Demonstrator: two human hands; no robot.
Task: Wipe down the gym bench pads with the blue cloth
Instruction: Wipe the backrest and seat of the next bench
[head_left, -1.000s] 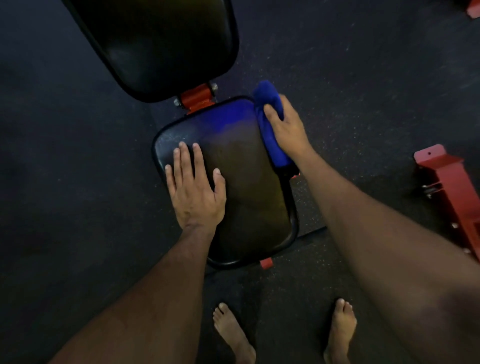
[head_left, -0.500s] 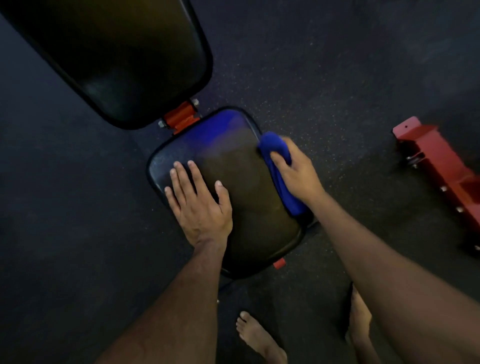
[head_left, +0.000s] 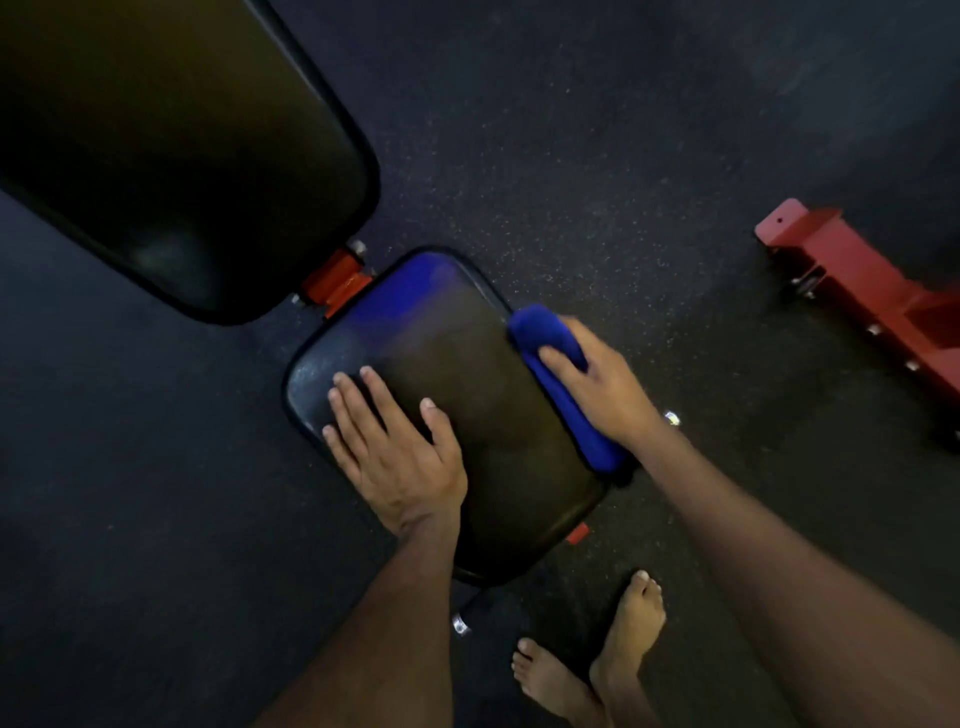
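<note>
The step in hand looks like wiping the right edge of the seat pad (head_left: 467, 415). The right hand (head_left: 602, 387) presses the cloth (head_left: 569, 395) along that edge, fingers curled over it, so this grip is clamped on the cloth. The left hand (head_left: 395, 447) lies flat on the pad's left part, fingers straight, holding nothing; it seems to steady the seat. The back pad (head_left: 171, 156) lies beyond the orange hinge (head_left: 337, 283), with no cloth on it. Next, I judge, the cloth should sweep across the seat top, so the left hand must lift clear, then go on to the back pad. No brand, label or writing can be read.
</note>
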